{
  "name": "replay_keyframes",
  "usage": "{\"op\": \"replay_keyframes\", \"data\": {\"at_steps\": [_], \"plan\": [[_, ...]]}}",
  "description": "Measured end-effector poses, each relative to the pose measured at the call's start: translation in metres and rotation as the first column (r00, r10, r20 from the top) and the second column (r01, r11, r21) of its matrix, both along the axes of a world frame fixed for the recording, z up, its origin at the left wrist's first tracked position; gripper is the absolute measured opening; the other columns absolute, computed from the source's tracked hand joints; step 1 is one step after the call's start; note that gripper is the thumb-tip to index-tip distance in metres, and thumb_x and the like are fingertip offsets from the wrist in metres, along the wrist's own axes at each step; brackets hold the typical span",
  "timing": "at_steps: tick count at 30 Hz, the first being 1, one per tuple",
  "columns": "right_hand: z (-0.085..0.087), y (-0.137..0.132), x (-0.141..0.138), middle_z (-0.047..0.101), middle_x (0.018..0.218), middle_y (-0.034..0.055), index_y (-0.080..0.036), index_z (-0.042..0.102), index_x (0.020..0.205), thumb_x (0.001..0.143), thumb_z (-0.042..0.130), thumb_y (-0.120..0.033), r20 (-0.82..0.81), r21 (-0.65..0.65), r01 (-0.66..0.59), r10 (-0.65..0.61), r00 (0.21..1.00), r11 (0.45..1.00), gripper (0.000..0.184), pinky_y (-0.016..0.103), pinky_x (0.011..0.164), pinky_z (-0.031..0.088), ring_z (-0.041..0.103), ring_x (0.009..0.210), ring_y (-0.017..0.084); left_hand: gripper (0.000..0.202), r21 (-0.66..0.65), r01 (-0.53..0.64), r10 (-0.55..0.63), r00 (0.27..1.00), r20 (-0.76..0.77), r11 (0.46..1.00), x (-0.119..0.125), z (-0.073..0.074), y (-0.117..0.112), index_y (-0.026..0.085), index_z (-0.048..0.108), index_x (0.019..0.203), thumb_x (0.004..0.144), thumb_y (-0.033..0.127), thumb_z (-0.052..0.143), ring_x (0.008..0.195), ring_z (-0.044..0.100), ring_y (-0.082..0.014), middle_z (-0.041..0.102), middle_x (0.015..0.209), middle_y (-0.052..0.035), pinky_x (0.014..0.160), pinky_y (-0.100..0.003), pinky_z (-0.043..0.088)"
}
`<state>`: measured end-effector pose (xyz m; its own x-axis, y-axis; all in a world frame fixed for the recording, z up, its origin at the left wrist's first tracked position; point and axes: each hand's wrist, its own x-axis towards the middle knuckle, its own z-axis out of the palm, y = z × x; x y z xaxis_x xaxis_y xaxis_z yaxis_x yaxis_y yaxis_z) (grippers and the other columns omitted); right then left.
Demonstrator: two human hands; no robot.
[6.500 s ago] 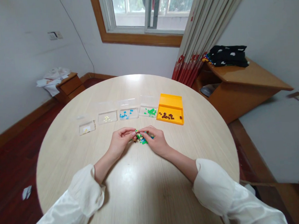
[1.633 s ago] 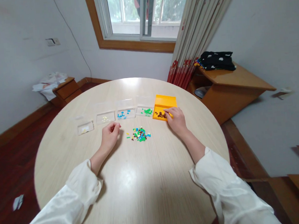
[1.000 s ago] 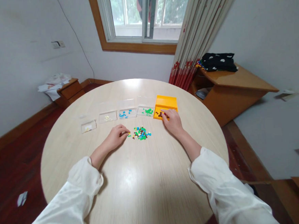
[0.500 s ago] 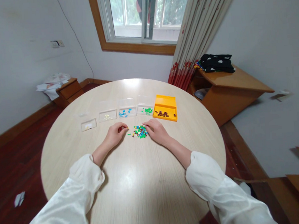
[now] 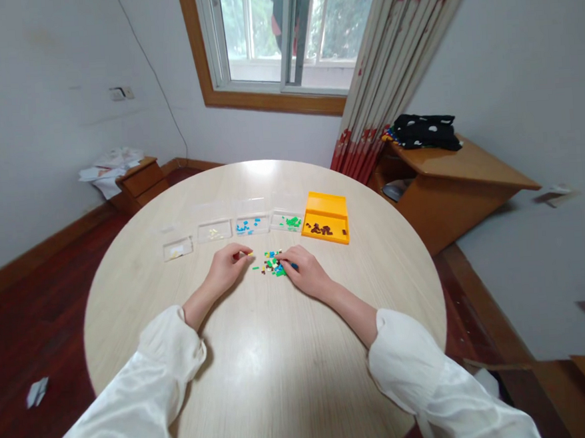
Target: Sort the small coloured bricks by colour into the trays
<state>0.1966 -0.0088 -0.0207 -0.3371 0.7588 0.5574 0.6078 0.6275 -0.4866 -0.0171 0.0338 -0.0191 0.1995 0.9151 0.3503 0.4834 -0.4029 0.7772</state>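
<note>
A pile of small building bricks (image 5: 272,267) in green, blue, yellow, brown and cream lies mid-table. Left of the pile, my left hand (image 5: 226,267) pinches a tiny yellow brick (image 5: 251,254) between thumb and fingertips. My right hand (image 5: 306,269) reaches into the pile's right side with fingertips drawn together; what they hold, if anything, is too small to make out. One loose green brick (image 5: 255,268) lies just below my left fingertips.
Behind the pile, open clear boxes hold yellowish, cream, blue bricks (image 5: 245,226) and green bricks (image 5: 291,222). An open yellow box (image 5: 325,204) holds brown bricks (image 5: 319,229). The round table (image 5: 263,374) has a cabinet (image 5: 450,174) to its right.
My right fingertips have moved left and down onto the pile. My left hand keeps its pinch on the yellow brick. The whole view has shifted slightly.
</note>
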Motion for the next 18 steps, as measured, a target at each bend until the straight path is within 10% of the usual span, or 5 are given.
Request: {"op": "replay_keyframes", "data": {"at_steps": [18], "plan": [[-0.003,0.001,0.002,0.067,0.084,0.0072,-0.020,0.067,0.094,0.087,0.049,-0.015,-0.039,-0.022,-0.017,0.016,0.999,1.000,0.020,0.035,0.074,0.049,0.060,0.081,0.019,0.015,0.111,-0.041,0.049,0.996,-0.072,0.993,-0.013,0.010,0.006,0.017,0.067,0.077,0.075,0.023,0.054,0.070,0.055,-0.0154,0.067,0.078,-0.0057,0.069,-0.028,0.043]]}}
